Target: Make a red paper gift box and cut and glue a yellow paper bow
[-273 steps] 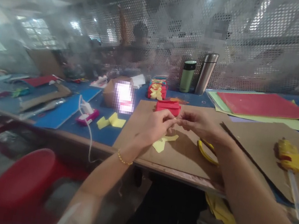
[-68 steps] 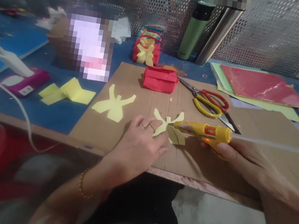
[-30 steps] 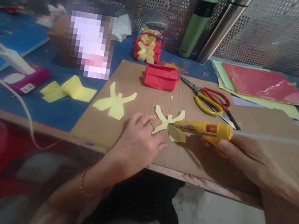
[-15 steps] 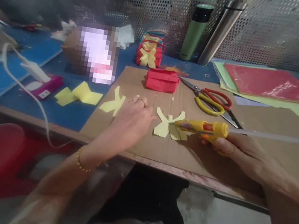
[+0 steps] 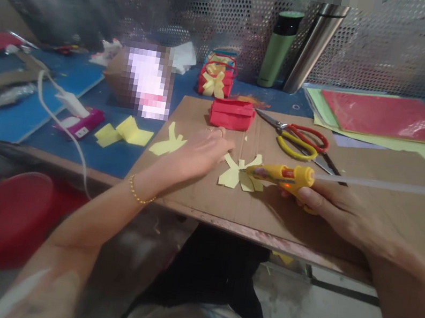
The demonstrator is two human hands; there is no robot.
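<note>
My right hand [image 5: 323, 202] is closed around a yellow glue gun [image 5: 281, 176], with a long clear glue stick [image 5: 387, 185] running out of its back. The nozzle points left at the middle of a pale yellow paper bow cutout [image 5: 231, 176] lying on cardboard. My left hand [image 5: 206, 150] is palm down with fingers loosely bent, a fingertip at the cutout's upper left tip; whether it presses there I cannot tell. Left of that hand lies another yellow paper cutout [image 5: 167, 141], partly covered. Just beyond my fingers sits a folded red paper piece [image 5: 232, 114].
Scissors [image 5: 301, 141] lie on the cardboard sheet [image 5: 382, 168]. Behind stand a red paper bag with yellow bows [image 5: 214, 80], a green bottle [image 5: 278, 53] and a steel flask [image 5: 314, 51]. Yellow paper squares [image 5: 133, 130], a purple power adapter [image 5: 82, 122] and colored sheets [image 5: 398, 118] flank the area.
My left hand has moved right and away from me, reaching the cutout's upper left tip. The glue gun's nozzle stays over the cutout's middle. The view has shifted slightly.
</note>
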